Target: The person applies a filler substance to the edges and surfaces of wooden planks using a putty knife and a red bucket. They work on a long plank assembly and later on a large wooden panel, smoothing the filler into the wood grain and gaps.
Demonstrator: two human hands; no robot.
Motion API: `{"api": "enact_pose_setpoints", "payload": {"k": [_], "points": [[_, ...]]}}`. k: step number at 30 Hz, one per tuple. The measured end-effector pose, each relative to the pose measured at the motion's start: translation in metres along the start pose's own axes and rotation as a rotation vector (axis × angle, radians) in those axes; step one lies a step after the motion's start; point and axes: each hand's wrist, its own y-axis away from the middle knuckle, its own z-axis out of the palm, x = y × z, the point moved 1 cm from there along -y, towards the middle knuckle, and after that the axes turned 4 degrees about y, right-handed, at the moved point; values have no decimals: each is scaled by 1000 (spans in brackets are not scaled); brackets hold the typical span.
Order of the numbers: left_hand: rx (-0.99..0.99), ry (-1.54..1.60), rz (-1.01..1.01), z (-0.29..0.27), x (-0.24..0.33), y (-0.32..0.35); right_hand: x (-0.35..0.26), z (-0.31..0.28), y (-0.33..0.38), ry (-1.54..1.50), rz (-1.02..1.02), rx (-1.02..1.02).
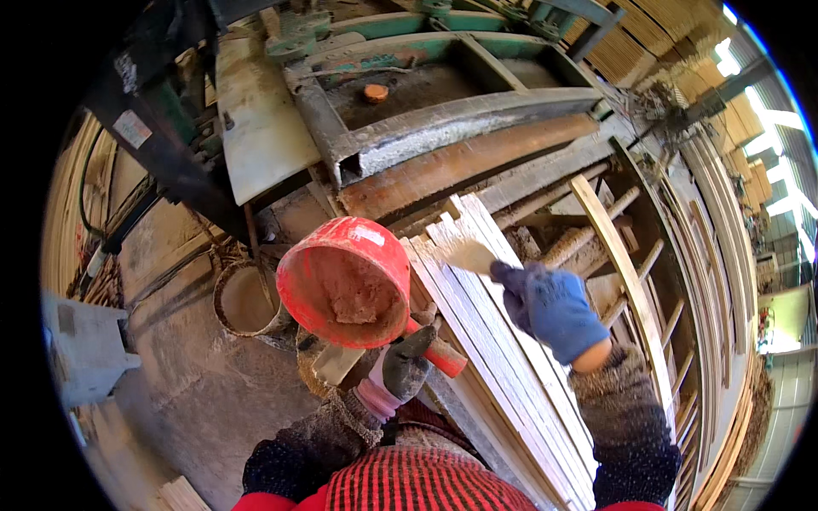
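My left hand (404, 368), in a grey and pink glove, is closed on the short handle of a red dipper (294, 294). The dipper is tilted so its bowl shows, with pale brown paste coating the inside. In a blue glove, my right hand (552, 308) grips a scraper (470, 255) with a flat tan blade; its handle is hidden by the fingers. That blade is over the far end of several long pale wooden strips (511, 366), which lie side by side and look whitish on top. Whether the blade touches the wood I cannot tell.
A bucket of tan liquid (247, 298) with a stick in it stands on the floor at left. Beyond the strips is a heavy metal frame (477, 102). Rollers (567, 247) and a loose slat (618, 243) lie to the right, with long boards (720, 272) stacked farther out.
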Motion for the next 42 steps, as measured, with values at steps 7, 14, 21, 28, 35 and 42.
{"api": "enact_pose_setpoints", "payload": {"k": [7,14,21,28,35,42], "points": [[27,40,-65,3,8,-13,6,37,4,127,-19,89],[212,427,-217,21,59,-19,32,19,-39,329,58,-20],[470,202,-287,9,100,11,69,3,-32,55,98,118],[503,-91,-301,21,112,18,65,38,72,-272,-45,153],[250,28,-389,60,56,42,-49,77,214,-1976,22,171],[10,-18,-493,132,-15,120,-87,146,315,-2353,346,213]]}}
